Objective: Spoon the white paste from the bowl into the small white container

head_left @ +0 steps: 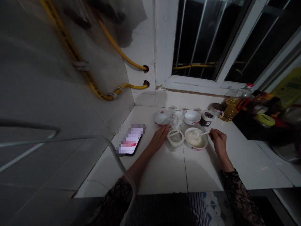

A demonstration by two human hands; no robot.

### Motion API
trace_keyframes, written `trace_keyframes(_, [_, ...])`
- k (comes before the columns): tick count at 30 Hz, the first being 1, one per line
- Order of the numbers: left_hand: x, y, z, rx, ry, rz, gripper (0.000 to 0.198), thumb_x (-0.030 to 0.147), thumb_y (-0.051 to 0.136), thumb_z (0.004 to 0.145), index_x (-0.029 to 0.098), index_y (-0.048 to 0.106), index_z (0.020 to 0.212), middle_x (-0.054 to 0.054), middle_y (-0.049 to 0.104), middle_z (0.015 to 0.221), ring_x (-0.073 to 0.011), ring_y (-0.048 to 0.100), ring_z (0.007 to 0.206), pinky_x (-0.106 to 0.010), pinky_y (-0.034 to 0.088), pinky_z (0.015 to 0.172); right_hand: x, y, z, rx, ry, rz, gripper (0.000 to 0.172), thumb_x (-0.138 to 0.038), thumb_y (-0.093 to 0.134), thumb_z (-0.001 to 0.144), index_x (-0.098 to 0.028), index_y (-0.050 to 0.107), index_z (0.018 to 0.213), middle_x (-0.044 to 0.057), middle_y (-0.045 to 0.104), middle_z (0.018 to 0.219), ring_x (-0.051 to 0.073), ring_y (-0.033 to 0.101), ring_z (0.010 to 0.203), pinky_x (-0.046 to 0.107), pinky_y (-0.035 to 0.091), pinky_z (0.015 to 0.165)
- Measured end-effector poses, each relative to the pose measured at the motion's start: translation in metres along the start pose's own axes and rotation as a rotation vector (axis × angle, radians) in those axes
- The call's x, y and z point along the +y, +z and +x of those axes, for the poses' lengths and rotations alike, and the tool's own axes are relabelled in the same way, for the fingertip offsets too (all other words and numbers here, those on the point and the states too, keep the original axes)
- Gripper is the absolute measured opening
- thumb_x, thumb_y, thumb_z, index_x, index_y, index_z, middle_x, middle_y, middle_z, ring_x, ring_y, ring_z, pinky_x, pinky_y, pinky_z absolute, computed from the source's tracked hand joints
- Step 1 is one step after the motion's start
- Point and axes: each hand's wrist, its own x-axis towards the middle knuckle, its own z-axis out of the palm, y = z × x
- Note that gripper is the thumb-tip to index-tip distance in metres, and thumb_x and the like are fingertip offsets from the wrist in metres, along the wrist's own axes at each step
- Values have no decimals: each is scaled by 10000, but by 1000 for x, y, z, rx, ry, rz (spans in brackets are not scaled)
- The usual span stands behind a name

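Observation:
My right hand pinches the handle of a white spoon, whose other end sits in a bowl of pale, creamy mixture. My left hand has its fingers closed at the back left of a white-rimmed, see-through container. Something clear shows at those fingertips, but I cannot make out what it is. The container stands on the counter just left of the bowl and holds whitish contents that are hard to see.
Behind stand a glass mug, two bowls, a dark-filled jar and an oil bottle. A lit phone lies at left on the tiled counter. Yellow pipes run along the wall.

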Motion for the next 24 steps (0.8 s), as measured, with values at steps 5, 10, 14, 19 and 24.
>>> trace_keyframes(5, [0,1,-1,26,-1,-18,540,536,425,922,132,657,1194,-106,668,1253,-259,573,1215,-402,418,1064,-3,2,0,14,15,1,390,-528,620,680,-194,506,515,-46,415,469,90,341,475,245,253,463])
trace_keyframes(10, [-7,5,7,41,-48,-92,629,622,462,870,115,642,1195,-124,700,1156,-265,635,1057,-403,497,938,-4,2,1,23,23,0,419,-574,623,656,-195,516,514,-41,421,455,93,344,464,243,256,448])
trace_keyframes(14, [-6,-5,6,-4,-75,-117,700,666,484,827,125,571,1262,-139,670,1177,-254,641,1007,-374,527,836,-6,1,0,8,0,-13,419,-564,614,692,-193,520,521,-40,420,463,91,336,464,243,248,443])
trace_keyframes(19, [9,-22,-14,-240,-55,27,1055,475,865,520,205,381,1418,-151,539,1326,-272,588,1079,-407,493,911,-2,0,1,-3,-18,-21,435,-580,605,708,-198,515,522,-39,419,462,93,336,465,243,254,443])
trace_keyframes(24, [16,-19,-15,-245,-81,36,765,373,826,599,185,492,1262,-135,577,1278,-281,572,1094,-415,482,891,3,1,3,15,-14,11,444,-584,631,700,-195,510,523,-48,414,474,87,341,474,235,270,456])
